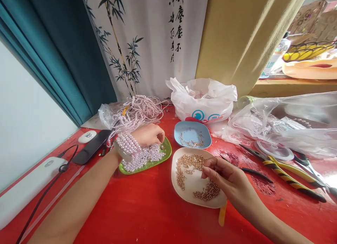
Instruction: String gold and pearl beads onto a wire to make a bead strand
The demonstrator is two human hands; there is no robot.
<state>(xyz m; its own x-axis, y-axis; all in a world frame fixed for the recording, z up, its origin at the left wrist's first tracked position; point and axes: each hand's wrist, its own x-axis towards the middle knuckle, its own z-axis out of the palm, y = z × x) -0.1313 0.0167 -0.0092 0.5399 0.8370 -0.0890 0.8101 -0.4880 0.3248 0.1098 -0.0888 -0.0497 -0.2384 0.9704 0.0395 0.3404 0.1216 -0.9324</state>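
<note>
My left hand (150,134) is over the far end of a green tray (147,167) of pale lilac pearl beads (143,159). Its fingers curl downward and closed; what they hold, if anything, is hidden. Strands of pearl beads (128,145) wrap around my left wrist. To the right, my right hand (223,173) is above the right side of a white plate (195,184), thumb and forefinger pinched together. Anything between those fingertips is too small to make out. Small gold beads (190,161) lie in an arc on the plate, with a darker cluster (207,192) near its front.
Behind the plate stands a blue dish (192,131) with small bits. Bead strands (139,112) heap at back left, beside a white plastic bag (202,100). Yellow-black pliers (286,170) and scissors (313,170) lie right; a phone (92,147) and power strip (28,188) left.
</note>
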